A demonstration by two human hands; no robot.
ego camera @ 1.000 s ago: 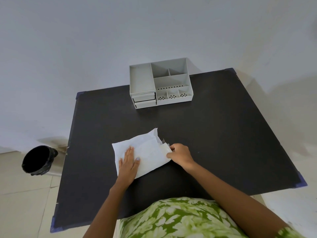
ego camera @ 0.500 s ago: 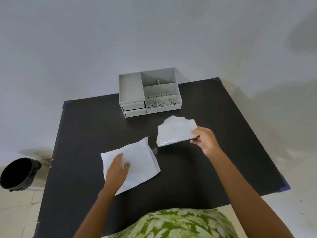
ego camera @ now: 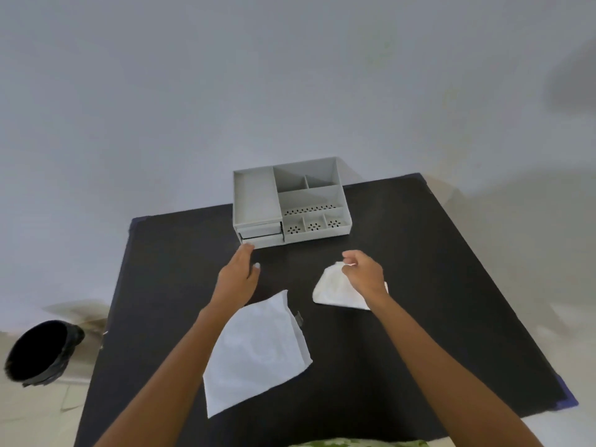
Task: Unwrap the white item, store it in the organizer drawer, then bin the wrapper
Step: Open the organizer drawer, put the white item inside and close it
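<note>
Fingers (ego camera: pixel 350 264) of my right hand (ego camera: pixel 364 279) pinch the white item (ego camera: pixel 332 290) clear of the table; my left hand (ego camera: pixel 237 279), open and empty, reaches the drawer (ego camera: pixel 261 230), probably to open it. Wrapper (ego camera: pixel 254 353) lies aside.

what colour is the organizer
Light grey organizer, seen in the head view.
</note>
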